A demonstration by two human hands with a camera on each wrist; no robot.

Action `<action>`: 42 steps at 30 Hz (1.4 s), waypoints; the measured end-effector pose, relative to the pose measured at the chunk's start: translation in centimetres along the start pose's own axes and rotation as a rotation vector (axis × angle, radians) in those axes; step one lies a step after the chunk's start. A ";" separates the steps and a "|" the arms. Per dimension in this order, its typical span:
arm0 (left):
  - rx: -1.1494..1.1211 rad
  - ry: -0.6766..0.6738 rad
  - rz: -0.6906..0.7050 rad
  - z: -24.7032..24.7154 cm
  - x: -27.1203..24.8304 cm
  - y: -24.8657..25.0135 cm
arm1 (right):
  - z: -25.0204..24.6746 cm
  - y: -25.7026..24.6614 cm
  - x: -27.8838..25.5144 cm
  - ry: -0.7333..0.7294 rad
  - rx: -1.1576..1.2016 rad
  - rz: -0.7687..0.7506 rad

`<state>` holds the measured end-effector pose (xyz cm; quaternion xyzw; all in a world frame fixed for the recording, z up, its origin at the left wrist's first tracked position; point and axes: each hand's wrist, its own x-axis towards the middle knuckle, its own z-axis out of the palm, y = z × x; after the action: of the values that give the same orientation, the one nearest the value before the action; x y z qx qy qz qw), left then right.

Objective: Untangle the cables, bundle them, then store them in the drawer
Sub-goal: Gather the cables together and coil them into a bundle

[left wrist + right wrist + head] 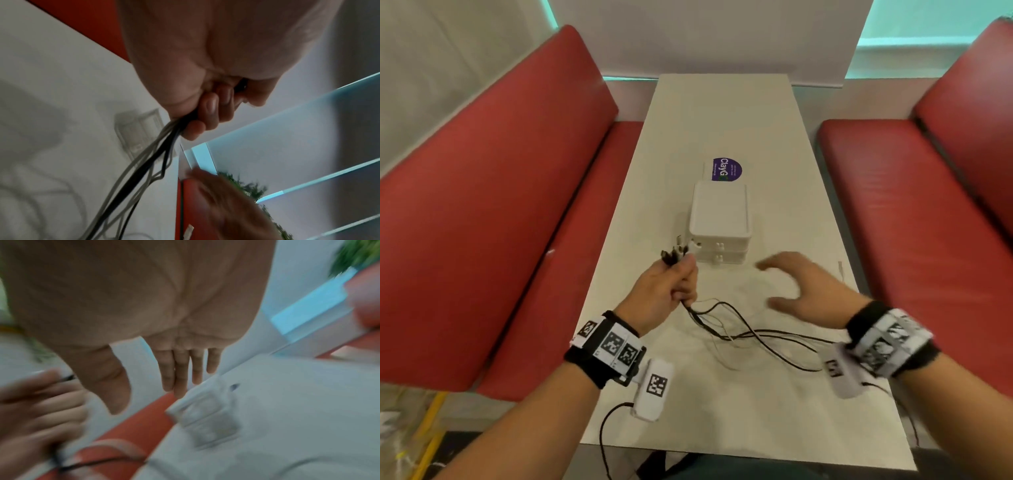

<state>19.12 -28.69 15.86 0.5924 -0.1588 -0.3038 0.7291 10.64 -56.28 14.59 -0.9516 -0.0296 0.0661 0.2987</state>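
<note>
My left hand (669, 286) is fisted around a bunch of black and white cables (739, 334), whose plug ends (676, 253) stick up out of the fist. The loose lengths trail across the white table (722, 120) toward my right wrist. In the left wrist view the fingers (207, 112) curl round the cables (144, 170). My right hand (796, 291) hovers above the table with fingers spread, holding nothing; the right wrist view shows its straight fingers (180, 369). A small white drawer unit (720, 222) with two closed drawers stands just beyond both hands.
Red padded benches (493, 212) flank the narrow table on both sides. A purple sticker (726, 169) lies on the table behind the drawer unit. A thin white cable end (840, 269) lies near the table's right edge.
</note>
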 end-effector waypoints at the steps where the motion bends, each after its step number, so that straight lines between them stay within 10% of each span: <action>1: -0.011 -0.022 0.016 0.8 0.2 0.2 | 1.2 -3.2 0.9 -0.041 0.100 -0.064; 5: 0.003 0.094 0.067 1.4 1.0 0.9 | 5.8 -10.4 3.6 -0.238 0.384 -0.037; 8: 0.391 0.183 0.083 -0.4 0.5 0.7 | 7.4 -9.6 3.9 -0.202 0.154 -0.038; 12: 0.939 -0.030 0.159 -0.4 -0.5 -0.7 | 8.6 -8.0 3.1 -0.128 -0.291 -0.183; 23: 1.804 -0.238 0.065 -1.7 -0.3 -1.0 | 5.3 -4.4 1.9 -0.161 -0.462 -0.122; 34: 1.607 0.070 -0.090 -6.9 0.7 0.8 | -0.2 8.3 -3.7 -0.124 -0.422 0.453; 42: 1.590 0.006 -0.104 -6.6 0.6 0.5 | -1.4 16.4 -9.9 -0.146 -0.296 0.810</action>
<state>23.60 -23.94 14.62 0.9425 -0.2982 -0.1317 0.0734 1.33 -71.50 7.43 -0.9117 0.3161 0.2400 0.1061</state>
